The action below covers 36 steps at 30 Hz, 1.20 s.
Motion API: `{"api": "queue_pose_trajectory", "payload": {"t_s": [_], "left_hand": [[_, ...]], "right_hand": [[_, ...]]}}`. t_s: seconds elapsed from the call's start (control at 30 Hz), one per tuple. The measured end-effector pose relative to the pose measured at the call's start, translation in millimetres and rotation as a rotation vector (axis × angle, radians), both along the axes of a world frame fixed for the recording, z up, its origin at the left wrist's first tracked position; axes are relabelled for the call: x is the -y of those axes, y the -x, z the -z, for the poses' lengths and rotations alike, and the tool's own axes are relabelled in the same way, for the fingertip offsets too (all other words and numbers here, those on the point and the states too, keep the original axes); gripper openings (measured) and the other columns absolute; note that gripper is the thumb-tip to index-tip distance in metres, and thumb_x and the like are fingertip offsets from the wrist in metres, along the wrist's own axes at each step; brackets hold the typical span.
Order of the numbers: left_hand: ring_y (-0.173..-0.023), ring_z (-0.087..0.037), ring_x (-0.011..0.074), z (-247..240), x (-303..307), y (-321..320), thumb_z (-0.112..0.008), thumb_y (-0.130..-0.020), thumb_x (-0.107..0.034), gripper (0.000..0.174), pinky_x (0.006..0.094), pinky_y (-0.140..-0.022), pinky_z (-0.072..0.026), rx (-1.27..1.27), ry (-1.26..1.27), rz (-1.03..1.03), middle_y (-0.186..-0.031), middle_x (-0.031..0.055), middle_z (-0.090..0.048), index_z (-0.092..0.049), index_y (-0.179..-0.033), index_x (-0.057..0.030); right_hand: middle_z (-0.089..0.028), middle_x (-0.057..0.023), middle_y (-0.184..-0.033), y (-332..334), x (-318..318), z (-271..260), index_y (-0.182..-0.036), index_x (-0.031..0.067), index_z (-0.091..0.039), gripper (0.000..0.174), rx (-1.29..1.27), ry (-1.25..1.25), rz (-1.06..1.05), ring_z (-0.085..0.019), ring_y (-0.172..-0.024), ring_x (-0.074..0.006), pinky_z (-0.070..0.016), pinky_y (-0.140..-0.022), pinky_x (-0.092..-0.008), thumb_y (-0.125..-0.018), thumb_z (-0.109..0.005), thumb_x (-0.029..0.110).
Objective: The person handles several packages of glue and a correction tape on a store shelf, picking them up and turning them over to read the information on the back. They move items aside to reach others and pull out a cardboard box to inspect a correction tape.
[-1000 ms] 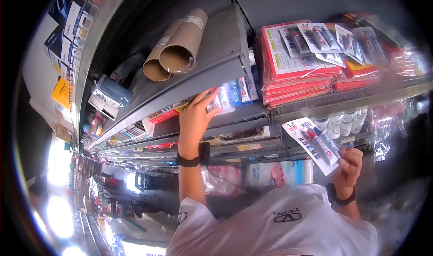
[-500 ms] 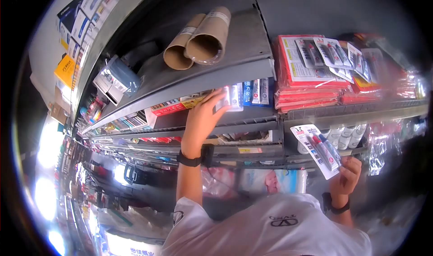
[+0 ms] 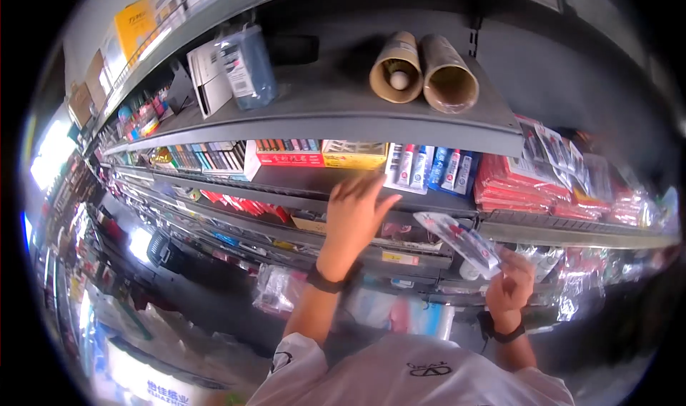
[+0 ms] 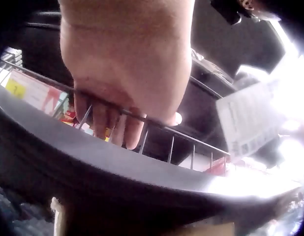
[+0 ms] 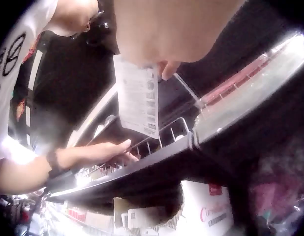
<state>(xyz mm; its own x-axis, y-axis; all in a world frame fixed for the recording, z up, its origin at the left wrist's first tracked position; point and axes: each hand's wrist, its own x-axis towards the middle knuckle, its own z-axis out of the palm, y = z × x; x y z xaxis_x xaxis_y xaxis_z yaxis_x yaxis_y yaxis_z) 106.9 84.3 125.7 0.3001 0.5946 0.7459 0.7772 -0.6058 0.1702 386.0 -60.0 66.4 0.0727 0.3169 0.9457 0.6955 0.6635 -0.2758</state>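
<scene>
My right hand [image 3: 511,284] pinches one end of a glue blister pack [image 3: 457,241], a white card with red-capped and blue tubes. The right wrist view shows the printed back of its card [image 5: 137,98] hanging below the hand. My left hand [image 3: 355,216] holds nothing; its fingers are extended in front of the shelf, near a white pack of glue tubes [image 3: 409,169]. Beside that pack stands a blue pack of tubes [image 3: 454,171]. In the left wrist view, the left hand [image 4: 127,73] has its fingers behind the wire rail [image 4: 157,125].
Two cardboard tubes [image 3: 449,77] lie on the upper shelf [image 3: 307,124], with a blue-grey package [image 3: 246,66] to their left. Red and yellow boxes [image 3: 354,154] stand under that shelf. At right are stacked red packets [image 3: 514,188] with more blister packs on top.
My left hand has let go of the white glue pack and drawn back from it. My right hand has brought its blister pack nearer the left hand, tilting it. The head view has swung left.
</scene>
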Motion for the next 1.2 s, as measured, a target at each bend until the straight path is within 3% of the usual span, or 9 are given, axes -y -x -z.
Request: {"api": "queue_pose_trajectory", "payload": {"t_s": [0.2,0.33,0.5,0.57,0.63,0.73,0.8,0.97,1.2], "left_hand": [[-0.118,-0.064,0.0267,6,-6,3,-0.068,-0.093,-0.041,0.043,0.044,-0.104,-0.0418,-0.025,-0.006,0.038,-0.113,0.0127,-0.074,-0.069,-0.12,-0.0069],[-0.113,-0.065,0.0244,9,-9,9,-0.069,-0.092,-0.041,0.043,0.0423,-0.104,-0.0411,-0.057,0.025,0.08,-0.102,0.0113,-0.075,-0.069,-0.12,-0.0079],[-0.106,-0.066,0.0241,13,-10,14,-0.069,-0.091,-0.041,0.044,0.0419,-0.102,-0.042,-0.071,0.072,0.109,-0.096,0.0099,-0.073,-0.068,-0.121,-0.0088],[-0.104,-0.066,0.0242,15,-11,14,-0.071,-0.089,-0.04,0.046,0.0419,-0.102,-0.042,-0.075,0.106,0.104,-0.096,0.0092,-0.072,-0.067,-0.123,-0.0091],[-0.107,-0.065,0.0245,19,-13,16,-0.072,-0.089,-0.039,0.047,0.042,-0.102,-0.0426,-0.025,0.007,0.136,-0.101,0.0098,-0.072,-0.065,-0.125,-0.0089],[-0.113,-0.062,0.027,20,-13,19,-0.073,-0.088,-0.038,0.049,0.0435,-0.104,-0.0427,0.059,-0.111,0.182,-0.113,0.0119,-0.069,-0.063,-0.126,-0.0082],[-0.118,-0.059,0.0297,18,-11,21,-0.073,-0.089,-0.038,0.049,0.0449,-0.106,-0.0422,0.118,-0.14,0.194,-0.121,0.0137,-0.065,-0.062,-0.126,-0.0076],[-0.123,-0.055,0.0347,12,-5,25,-0.072,-0.09,-0.039,0.05,0.0476,-0.109,-0.0402,0.27,-0.095,0.202,-0.131,0.0145,-0.059,-0.06,-0.126,-0.0068],[-0.124,-0.055,0.0307,13,-4,18,-0.071,-0.09,-0.04,0.051,0.0461,-0.108,-0.0418,0.103,-0.099,0.128,-0.131,0.011,-0.061,-0.061,-0.128,-0.0068]], "right_hand": [[-0.067,-0.0184,-0.104,34,-40,-36,-0.101,0.0018,-0.058,0.033,0.07,-0.089,0.068,-0.071,-0.098,-0.0309,-0.0578,-0.084,-0.0372,-0.078,-0.07,-0.018],[-0.065,-0.0191,-0.105,45,-51,-34,-0.101,0.0004,-0.058,0.033,-0.088,-0.128,-0.033,-0.068,-0.096,-0.0282,-0.0567,-0.085,-0.0355,-0.077,-0.069,-0.019],[-0.058,-0.0195,-0.109,46,-49,-26,-0.103,0.0007,-0.05,0.033,-0.139,-0.098,-0.131,-0.063,-0.1,-0.027,-0.0542,-0.093,-0.0398,-0.08,-0.06,-0.022],[-0.057,-0.0184,-0.111,47,-53,-25,-0.105,0.0015,-0.05,0.033,-0.159,-0.179,-0.088,-0.065,-0.101,-0.0282,-0.0557,-0.092,-0.0411,-0.082,-0.064,-0.018],[-0.06,-0.0166,-0.111,50,-57,-27,-0.101,0.0011,-0.054,0.029,-0.168,-0.226,0.009,-0.067,-0.104,-0.0305,-0.0565,-0.089,-0.0407,-0.082,-0.07,-0.014],[-0.064,-0.0153,-0.106,64,-62,-56,-0.092,-0.0001,-0.056,0.025,0.271,-0.105,0.281,-0.067,-0.101,-0.0311,-0.0565,-0.09,-0.0404,-0.08,-0.07,-0.017],[-0.066,-0.0135,-0.105,71,-80,-58,-0.088,0.0013,-0.062,0.02,0.271,-0.065,0.302,-0.068,-0.098,-0.0314,-0.056,-0.081,-0.0363,-0.079,-0.075,-0.012],[-0.066,-0.0116,-0.108,91,-102,-70,-0.09,0.0025,-0.066,0.011,0.333,0.184,0.264,-0.065,-0.096,-0.032,-0.0543,-0.08,-0.0386,-0.082,-0.073,-0.002],[-0.068,-0.0148,-0.116,99,-108,-74,-0.103,0.0023,-0.07,0.019,0.233,0.476,0.053,-0.067,-0.103,-0.0373,-0.0549,-0.087,-0.0423,-0.085,-0.074,0.008]]}}
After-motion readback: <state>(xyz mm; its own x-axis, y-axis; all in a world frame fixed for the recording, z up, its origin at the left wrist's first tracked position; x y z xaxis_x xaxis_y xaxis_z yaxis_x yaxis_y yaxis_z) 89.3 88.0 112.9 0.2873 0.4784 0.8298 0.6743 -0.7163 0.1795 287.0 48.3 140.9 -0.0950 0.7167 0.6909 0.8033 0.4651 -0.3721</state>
